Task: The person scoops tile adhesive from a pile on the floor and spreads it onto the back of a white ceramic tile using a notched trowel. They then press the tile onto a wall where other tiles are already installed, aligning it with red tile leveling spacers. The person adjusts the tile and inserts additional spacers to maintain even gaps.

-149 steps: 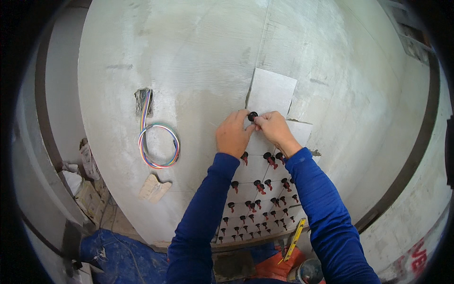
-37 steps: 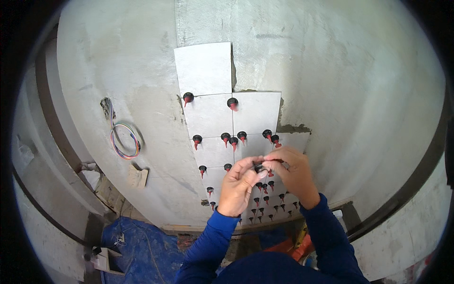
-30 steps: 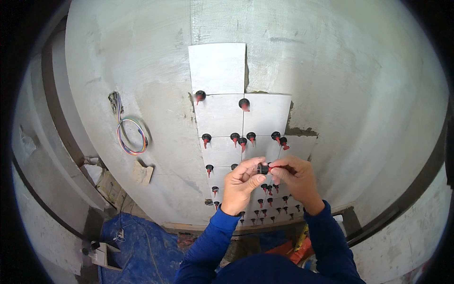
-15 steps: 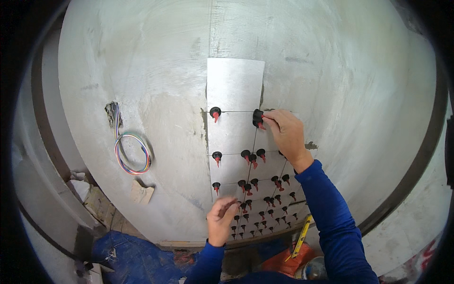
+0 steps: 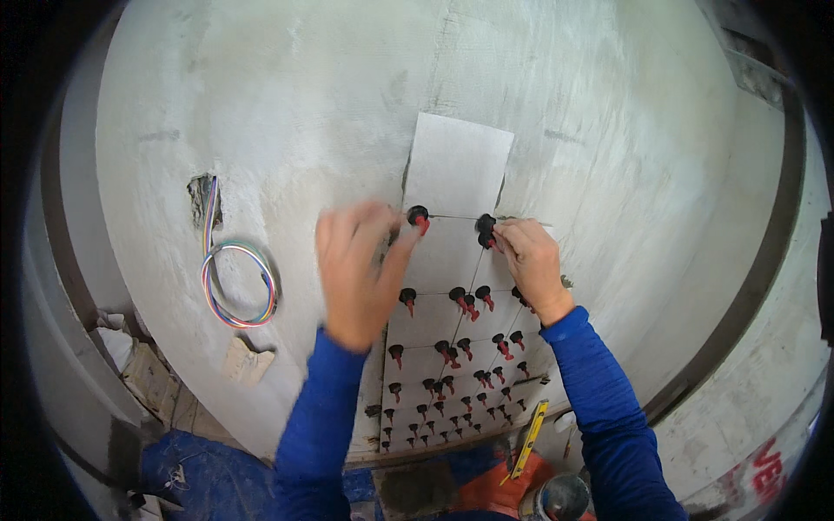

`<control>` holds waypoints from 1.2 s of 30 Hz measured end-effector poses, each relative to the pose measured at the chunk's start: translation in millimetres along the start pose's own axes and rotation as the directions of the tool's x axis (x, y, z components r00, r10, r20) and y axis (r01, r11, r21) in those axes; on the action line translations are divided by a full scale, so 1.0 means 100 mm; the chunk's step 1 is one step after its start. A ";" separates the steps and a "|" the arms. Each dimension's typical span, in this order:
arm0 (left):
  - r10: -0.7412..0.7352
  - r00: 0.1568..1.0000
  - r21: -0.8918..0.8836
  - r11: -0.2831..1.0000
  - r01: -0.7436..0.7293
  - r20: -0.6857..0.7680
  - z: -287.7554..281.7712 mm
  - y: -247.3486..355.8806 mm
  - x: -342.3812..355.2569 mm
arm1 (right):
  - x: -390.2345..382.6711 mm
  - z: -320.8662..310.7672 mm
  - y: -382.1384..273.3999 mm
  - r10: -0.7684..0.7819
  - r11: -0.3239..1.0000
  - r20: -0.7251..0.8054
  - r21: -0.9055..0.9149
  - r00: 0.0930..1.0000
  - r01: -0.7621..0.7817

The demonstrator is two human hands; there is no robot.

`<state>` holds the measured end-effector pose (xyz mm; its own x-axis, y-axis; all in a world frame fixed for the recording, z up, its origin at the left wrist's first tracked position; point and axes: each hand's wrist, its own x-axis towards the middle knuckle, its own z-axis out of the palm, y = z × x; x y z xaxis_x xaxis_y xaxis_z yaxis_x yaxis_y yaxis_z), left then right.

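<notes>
Both my hands are at the wall among white rectangular tiles (image 5: 460, 161) with black, red-handled tile levelling clips in their joints. My right hand (image 5: 534, 265) pinches a tile levelling clip (image 5: 486, 227) at the right end of the joint below the top tile; its red handle is mostly behind my fingers. Beside the left end of that joint is my left hand (image 5: 356, 273), blurred by motion. Its thumb points toward another levelling clip (image 5: 419, 218), but whether they touch cannot be made out. Several more clips (image 5: 460, 300) run down the tile joints below.
On the left, a coil of coloured wires (image 5: 241, 285) hangs from a hole (image 5: 206, 198) in the bare wall (image 5: 287, 113). A yellow spirit level (image 5: 530, 438) leans at lower right, near a bucket (image 5: 563, 498). Blue sheeting (image 5: 204, 473) covers the floor at lower left.
My left hand has risen from the lower clips to the top left one. My right hand stays at the upper right clip. The view has shifted and tilted slightly.
</notes>
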<state>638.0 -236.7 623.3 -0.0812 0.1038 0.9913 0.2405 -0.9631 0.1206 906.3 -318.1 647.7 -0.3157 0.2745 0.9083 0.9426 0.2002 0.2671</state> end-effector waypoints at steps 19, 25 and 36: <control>0.229 0.964 0.461 0.847 -0.264 0.133 1.16 -0.07 1.18 | 0.06 0.06 -0.14 -0.099 0.982 0.104 -0.148 0.990 0.114; 0.233 0.965 0.475 0.841 -0.260 0.115 1.16 -0.11 1.20 | 0.04 0.11 -0.21 -0.078 0.981 0.132 -0.167 0.988 0.099; 0.243 0.966 0.460 0.850 -0.256 0.088 1.18 -0.14 1.20 | 0.11 0.11 -0.22 -0.078 0.978 0.129 -0.184 0.989 0.101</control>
<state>738.8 -181.2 746.8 0.0649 -0.1122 0.9916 0.6705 -0.7310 -0.1266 880.7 -309.4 647.9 -0.3994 0.3769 0.8357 0.9098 0.0502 0.4121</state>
